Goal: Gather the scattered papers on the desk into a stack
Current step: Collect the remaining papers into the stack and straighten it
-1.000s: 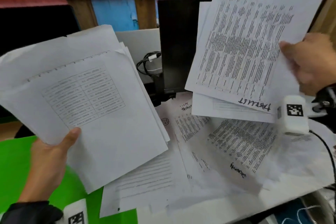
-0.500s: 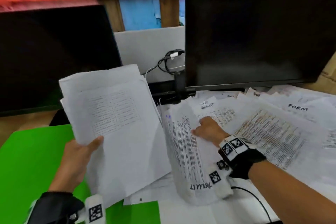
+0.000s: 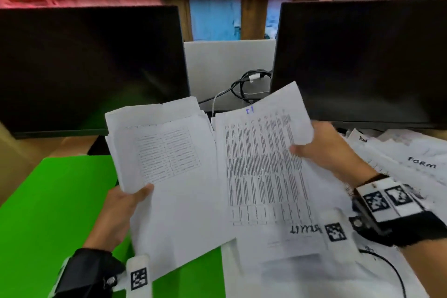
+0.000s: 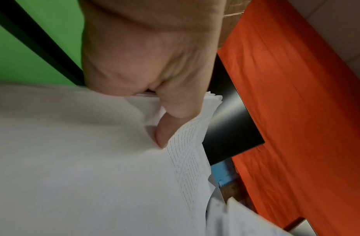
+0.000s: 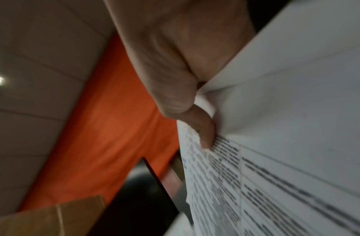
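1. Already, the left hand pinches a gathered stack at 9 o'clock.
2. Meanwhile the right hand holds a printed sheet beside it, not yet merged.
3. Loose papers at 3 o'clock remain on the surface; roughly midway, I judge.

The right hand has come up off the worktop with the densely printed sheet pinched at its right edge; half a second ago it was pressing that sheet flat. The sheet now hangs just beside the stack in the left hand.
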`<state>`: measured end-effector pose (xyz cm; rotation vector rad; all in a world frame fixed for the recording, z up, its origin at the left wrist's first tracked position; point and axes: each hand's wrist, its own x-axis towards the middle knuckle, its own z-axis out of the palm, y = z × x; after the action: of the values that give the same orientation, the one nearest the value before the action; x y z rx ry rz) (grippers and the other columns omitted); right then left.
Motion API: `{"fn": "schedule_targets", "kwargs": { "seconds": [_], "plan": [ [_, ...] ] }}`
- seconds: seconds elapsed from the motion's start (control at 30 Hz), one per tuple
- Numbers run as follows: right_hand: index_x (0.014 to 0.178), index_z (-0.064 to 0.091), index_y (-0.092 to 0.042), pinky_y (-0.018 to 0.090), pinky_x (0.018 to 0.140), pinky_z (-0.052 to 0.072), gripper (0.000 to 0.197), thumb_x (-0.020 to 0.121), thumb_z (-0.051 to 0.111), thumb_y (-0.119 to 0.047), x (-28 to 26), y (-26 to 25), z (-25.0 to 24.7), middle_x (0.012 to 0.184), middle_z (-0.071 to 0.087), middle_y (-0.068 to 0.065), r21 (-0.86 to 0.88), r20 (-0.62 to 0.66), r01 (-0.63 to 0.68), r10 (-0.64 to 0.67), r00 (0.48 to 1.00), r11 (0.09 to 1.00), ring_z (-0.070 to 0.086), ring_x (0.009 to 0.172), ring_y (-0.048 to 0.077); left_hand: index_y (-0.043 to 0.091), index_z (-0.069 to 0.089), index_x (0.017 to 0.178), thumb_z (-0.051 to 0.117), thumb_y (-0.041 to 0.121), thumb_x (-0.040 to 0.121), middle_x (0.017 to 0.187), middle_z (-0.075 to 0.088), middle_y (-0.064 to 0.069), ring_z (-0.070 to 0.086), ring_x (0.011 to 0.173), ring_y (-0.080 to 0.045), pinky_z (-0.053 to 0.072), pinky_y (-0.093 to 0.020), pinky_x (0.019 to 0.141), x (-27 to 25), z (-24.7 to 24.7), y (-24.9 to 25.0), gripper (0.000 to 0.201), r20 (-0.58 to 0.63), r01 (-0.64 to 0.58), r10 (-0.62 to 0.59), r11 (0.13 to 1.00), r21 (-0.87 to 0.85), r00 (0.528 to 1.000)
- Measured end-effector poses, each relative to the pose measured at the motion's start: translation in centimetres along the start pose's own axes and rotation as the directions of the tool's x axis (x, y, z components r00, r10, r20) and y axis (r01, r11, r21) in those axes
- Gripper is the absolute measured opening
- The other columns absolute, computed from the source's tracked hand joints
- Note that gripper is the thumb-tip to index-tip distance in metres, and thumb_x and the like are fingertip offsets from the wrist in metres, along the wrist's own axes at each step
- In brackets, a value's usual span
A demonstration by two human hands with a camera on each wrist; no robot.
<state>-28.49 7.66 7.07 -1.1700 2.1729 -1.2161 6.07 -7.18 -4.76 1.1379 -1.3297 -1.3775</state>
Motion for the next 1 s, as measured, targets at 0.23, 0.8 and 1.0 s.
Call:
{"fn": "schedule_targets", "kwargs": {
  "seconds": [0.23, 0.8, 1.0],
  "plan": [
    [0.083, 0.075, -0.026, 0.026, 0.055, 0.058, 0.016, 0.070, 0.073, -0.016, -4.6, -8.6, -6.9, 0.082, 0.076, -0.010, 0.236, 0.093, 0.252, -0.280, 0.956, 0.939, 0.074, 0.070, 0.009, 0.005, 0.070, 0.105, 0.067, 0.004, 0.088, 0.098, 0.076, -0.012, 0.073, 0.080, -0.023, 0.055, -0.036, 0.073, 0.1, 1.8, 0.4, 0.017, 0.012, 0.043, -0.044, 0.999, 0.034, 0.999],
    [0.120, 0.062, -0.004, 0.049, 0.100, 0.047, 0.041, 0.081, 0.071, -0.013, 1.6, 1.7, 7.0, 0.110, 0.072, 0.009, 0.536, 0.412, -0.309, 0.076, 0.908, 0.786, 0.068, 0.105, 0.028, 0.010, 0.077, 0.098, 0.070, 0.022, 0.069, 0.105, 0.073, -0.020, 0.071, 0.094, -0.028, 0.058, -0.041, 0.080, -2.6, 4.3, 3.9, 0.033, 0.398, 0.002, 0.027, 0.997, -0.072, 0.917],
    [0.125, 0.059, -0.008, 0.048, 0.100, 0.048, 0.049, 0.079, 0.074, -0.005, 0.9, 2.0, 6.1, 0.117, 0.070, 0.005, 0.468, 0.417, -0.146, -0.072, 0.906, 0.872, 0.065, 0.110, 0.024, 0.003, 0.070, 0.109, 0.071, 0.030, 0.076, 0.110, 0.070, -0.024, 0.067, 0.099, -0.037, 0.057, -0.047, 0.085, -2.1, 4.7, 4.5, 0.043, 0.407, 0.058, -0.042, 0.998, -0.027, 0.912]
  ]
}}
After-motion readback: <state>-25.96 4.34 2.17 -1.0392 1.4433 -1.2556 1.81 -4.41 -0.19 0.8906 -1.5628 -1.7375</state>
